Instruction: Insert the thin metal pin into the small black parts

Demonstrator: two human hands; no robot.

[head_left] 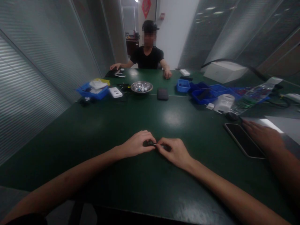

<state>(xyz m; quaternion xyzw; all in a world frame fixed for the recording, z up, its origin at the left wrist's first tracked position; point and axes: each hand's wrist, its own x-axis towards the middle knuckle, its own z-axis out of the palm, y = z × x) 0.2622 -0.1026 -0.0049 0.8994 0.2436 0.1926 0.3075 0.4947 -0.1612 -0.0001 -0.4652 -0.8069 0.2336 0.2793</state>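
Note:
Over the middle of the green table [112, 125], my left hand [138, 143] is closed, its thumb and fingers around a small dark object with a shiny thin part [151, 143]. From the right, my right hand [174, 150] pinches the other end of it, the fingertips of both hands almost touching. Fingers cover most of the object, and its kind is too small and blurred to make out. Both wrists rest low, close to the tabletop.
A co-worker's hand [262, 134] lies at right beside a phone [243, 140]. Another person [148, 56] sits opposite. Farther back are a metal dish [142, 91], a dark square item [162, 94], a blue tray [100, 94], blue bins [183, 86] and a plastic bottle [255, 93].

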